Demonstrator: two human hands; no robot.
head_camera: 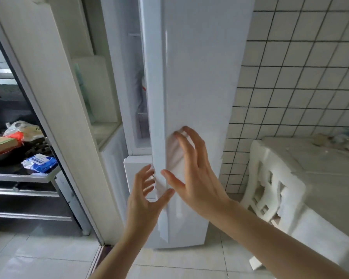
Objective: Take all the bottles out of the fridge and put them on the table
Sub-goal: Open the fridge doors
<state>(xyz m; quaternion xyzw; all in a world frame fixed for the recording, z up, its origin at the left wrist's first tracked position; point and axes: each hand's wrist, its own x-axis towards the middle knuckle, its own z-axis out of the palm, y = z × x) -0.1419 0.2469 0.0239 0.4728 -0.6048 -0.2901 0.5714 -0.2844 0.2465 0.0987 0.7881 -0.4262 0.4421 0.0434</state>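
White fridge door (199, 77) behind the right hand (197, 178). Right of it, white tiles (300, 77) — dark grout grid. Far left of the left hand (143, 200), a blue pack (39, 163).

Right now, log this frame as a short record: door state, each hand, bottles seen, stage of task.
fridge door: ajar, a narrow gap shows shelves inside
left hand: open, fingers spread at the door's edge
right hand: open, fingers near the door front; contact unclear
bottles: none clearly visible through the gap
stage: door being handled, no bottle out yet
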